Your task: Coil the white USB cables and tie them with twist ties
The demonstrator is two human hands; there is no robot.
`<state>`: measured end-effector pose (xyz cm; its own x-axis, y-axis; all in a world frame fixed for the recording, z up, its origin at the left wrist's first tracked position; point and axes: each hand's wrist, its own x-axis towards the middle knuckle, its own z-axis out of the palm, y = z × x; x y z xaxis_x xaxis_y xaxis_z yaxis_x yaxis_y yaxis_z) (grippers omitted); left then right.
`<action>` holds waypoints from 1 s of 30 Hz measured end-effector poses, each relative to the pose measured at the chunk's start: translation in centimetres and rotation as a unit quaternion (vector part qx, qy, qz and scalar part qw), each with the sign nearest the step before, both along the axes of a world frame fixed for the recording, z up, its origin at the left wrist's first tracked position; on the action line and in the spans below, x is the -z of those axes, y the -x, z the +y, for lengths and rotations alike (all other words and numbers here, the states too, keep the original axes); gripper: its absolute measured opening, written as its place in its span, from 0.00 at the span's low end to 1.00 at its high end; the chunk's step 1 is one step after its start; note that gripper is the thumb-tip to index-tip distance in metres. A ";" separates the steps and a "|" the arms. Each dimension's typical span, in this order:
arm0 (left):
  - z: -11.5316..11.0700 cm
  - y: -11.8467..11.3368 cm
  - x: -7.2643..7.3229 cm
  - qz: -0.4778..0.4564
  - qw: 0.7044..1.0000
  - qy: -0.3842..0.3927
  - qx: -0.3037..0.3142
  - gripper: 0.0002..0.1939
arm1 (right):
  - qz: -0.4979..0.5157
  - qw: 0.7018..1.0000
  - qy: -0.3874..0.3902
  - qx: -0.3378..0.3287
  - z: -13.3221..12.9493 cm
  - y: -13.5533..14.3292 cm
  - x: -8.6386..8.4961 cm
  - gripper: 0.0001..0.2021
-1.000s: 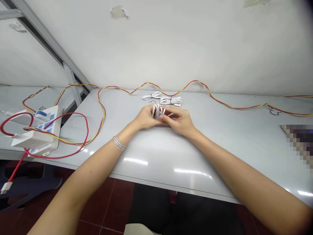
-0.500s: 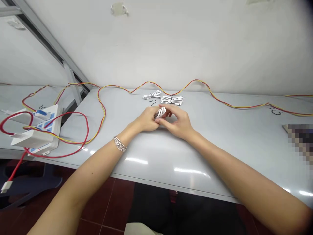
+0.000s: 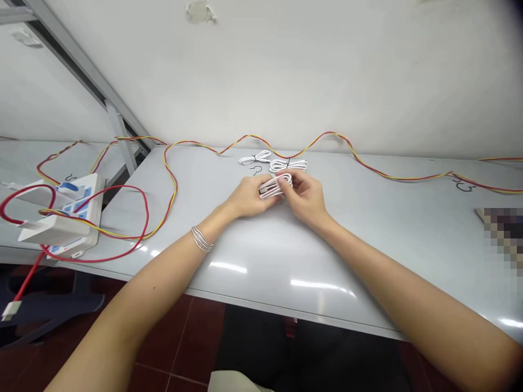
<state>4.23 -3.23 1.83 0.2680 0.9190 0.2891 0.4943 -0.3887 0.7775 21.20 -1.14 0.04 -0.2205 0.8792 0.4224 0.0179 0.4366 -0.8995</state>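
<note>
A white cable [image 3: 271, 188], coiled into loops, is held between both hands above the grey table [image 3: 229, 239]. My left hand [image 3: 252, 197] is closed round the left end of the coil. At its right end, my right hand [image 3: 304, 197] pinches the loops with the thumb on top. Just behind the hands lie a thin bundled white cable [image 3: 255, 158] and a thicker bundled white cable [image 3: 288, 165], each bound at the middle with a black tie. Beside the thin bundle is a loose black tie [image 3: 256, 170].
A red-and-yellow wire [image 3: 196, 143] runs along the wall. At left, a white power strip [image 3: 96, 201] holds plugged-in adapters and a looping red cable [image 3: 139, 239]. More black ties [image 3: 464, 186] lie at right, near a blurred-out object [image 3: 504, 231].
The coil, earlier bunched small in my left hand, now shows as wider, longer loops. My right hand has shifted slightly and closed on its right end.
</note>
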 end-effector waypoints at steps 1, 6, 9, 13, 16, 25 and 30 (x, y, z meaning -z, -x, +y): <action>0.1 0.1 0.0 -0.007 1.000 0.002 -0.011 0.11 | 0.020 0.999 0.024 0.004 0.3 0.0 0.1 0.17; 0.6 0.3 0.0 -0.112 0.991 0.068 -0.026 0.16 | 0.068 0.989 0.131 -0.008 1.4 -0.2 0.2 0.25; 0.6 0.3 -0.3 -0.168 0.979 0.117 -0.012 0.19 | 0.090 0.984 0.156 -0.013 1.5 -0.3 0.1 0.27; 0.5 0.3 -0.5 -0.189 0.971 0.144 0.009 0.21 | 0.147 0.968 0.203 -0.024 1.6 -0.5 -0.3 0.28; 0.5 0.4 -0.4 -0.167 0.979 0.117 0.030 0.20 | 0.159 0.959 0.228 -0.061 1.4 -0.7 -0.7 0.23; 0.4 0.4 -0.6 -0.191 0.956 0.210 0.078 0.22 | 0.164 0.951 0.243 -0.100 1.0 -1.0 -1.2 0.19; 0.1 0.7 -1.1 -0.152 0.954 0.239 0.098 0.26 | 0.191 0.943 0.257 -0.093 1.2 -1.1 -1.5 0.18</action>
<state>3.48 -3.09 2.93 0.4179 0.9066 -0.0591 0.1719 -0.0150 0.9850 22.26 0.01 1.51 -0.3093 0.9505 0.0315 -0.3842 -0.0946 -0.9184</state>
